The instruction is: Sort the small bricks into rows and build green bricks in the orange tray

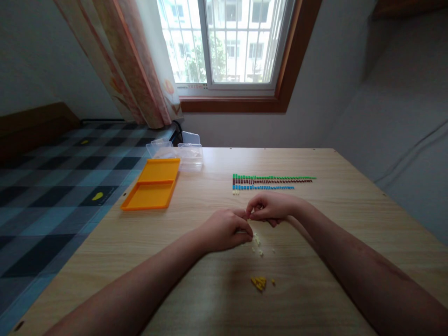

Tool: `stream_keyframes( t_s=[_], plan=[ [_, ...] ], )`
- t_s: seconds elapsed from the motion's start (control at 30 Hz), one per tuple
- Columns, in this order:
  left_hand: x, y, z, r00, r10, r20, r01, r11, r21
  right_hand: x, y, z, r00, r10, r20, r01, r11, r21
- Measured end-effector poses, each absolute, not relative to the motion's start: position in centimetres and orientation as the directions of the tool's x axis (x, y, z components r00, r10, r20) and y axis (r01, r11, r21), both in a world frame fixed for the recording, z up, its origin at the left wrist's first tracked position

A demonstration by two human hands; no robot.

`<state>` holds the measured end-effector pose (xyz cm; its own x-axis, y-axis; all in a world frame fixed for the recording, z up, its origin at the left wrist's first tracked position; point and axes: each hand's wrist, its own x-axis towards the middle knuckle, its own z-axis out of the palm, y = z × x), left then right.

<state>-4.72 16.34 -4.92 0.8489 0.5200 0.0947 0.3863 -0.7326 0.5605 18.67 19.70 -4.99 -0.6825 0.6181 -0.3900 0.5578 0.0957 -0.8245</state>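
Note:
My left hand (227, 229) reaches in low over the table, its thumb and index finger drawn together at the edge of a small pile of cream pieces (257, 239). Just beyond it my right hand (271, 207) is closed in a pinch, its fingertips meeting the left fingers. Whatever lies between the fingertips is too small to make out. Farther back, small pieces stand in rows: a green row (273, 177), a brown row (273, 181) and a blue row (264, 187). A few cream pieces (235, 192) begin another row in front of the blue.
Nearer to me is a heap of yellow pieces (259, 283), with one loose yellow piece (273, 282) beside it. An open orange case (150, 195) lies at the left table edge, before clear plastic boxes (191, 156). A bed (70, 186) adjoins on the left.

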Motion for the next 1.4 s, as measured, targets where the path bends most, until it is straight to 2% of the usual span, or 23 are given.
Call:
stream_keyframes(
  t_s=[0.17, 0.43, 0.67, 0.73, 0.83, 0.93, 1.03, 1.1, 1.23, 1.4],
  plan=[
    [-4.5, 16.4, -5.0, 0.831, 0.551, 0.081, 0.430, -0.726, 0.536, 18.5, 19.5, -5.5, -0.620, 0.728, -0.292, 0.500, 0.081, -0.862],
    [-4.5, 16.3, -5.1, 0.822, 0.564, 0.082, 0.492, -0.774, 0.399, 19.6, 19.6, -5.8, -0.633, 0.736, -0.239, 0.360, 0.006, -0.933],
    [-5.4, 16.9, -4.7, 0.802, 0.587, 0.110, 0.520, -0.777, 0.356, 19.2, 19.5, -6.3, -0.569, 0.786, -0.240, 0.372, -0.015, -0.928],
    [-5.5, 17.0, -4.8, 0.797, 0.592, 0.122, 0.524, -0.778, 0.348, 19.1, 19.1, -6.7, -0.535, 0.823, -0.192, 0.384, 0.035, -0.922],
    [-5.3, 16.9, -5.0, 0.773, 0.616, 0.152, 0.538, -0.763, 0.357, 19.2, 17.8, -7.3, -0.422, 0.906, 0.031, 0.394, 0.214, -0.894],
    [-5.1, 17.0, -5.4, 0.708, 0.672, 0.219, 0.541, -0.715, 0.444, 19.7, 16.0, -7.8, -0.339, 0.921, 0.193, 0.406, 0.329, -0.853],
    [-5.2, 17.5, -5.6, 0.615, 0.732, 0.293, 0.523, -0.657, 0.543, 20.2, 14.7, -8.1, -0.325, 0.916, 0.234, 0.449, 0.367, -0.814],
    [-5.4, 17.8, -5.6, 0.590, 0.744, 0.315, 0.510, -0.645, 0.569, 20.2, 14.3, -8.1, -0.336, 0.907, 0.253, 0.461, 0.393, -0.796],
    [-5.6, 17.9, -5.4, 0.630, 0.715, 0.302, 0.484, -0.666, 0.568, 19.9, 14.0, -7.7, -0.413, 0.864, 0.287, 0.474, 0.473, -0.743],
    [-5.7, 17.5, -5.0, 0.741, 0.633, 0.224, 0.463, -0.724, 0.511, 19.8, 12.8, -6.9, -0.512, 0.801, 0.311, 0.482, 0.568, -0.667]
  ],
)
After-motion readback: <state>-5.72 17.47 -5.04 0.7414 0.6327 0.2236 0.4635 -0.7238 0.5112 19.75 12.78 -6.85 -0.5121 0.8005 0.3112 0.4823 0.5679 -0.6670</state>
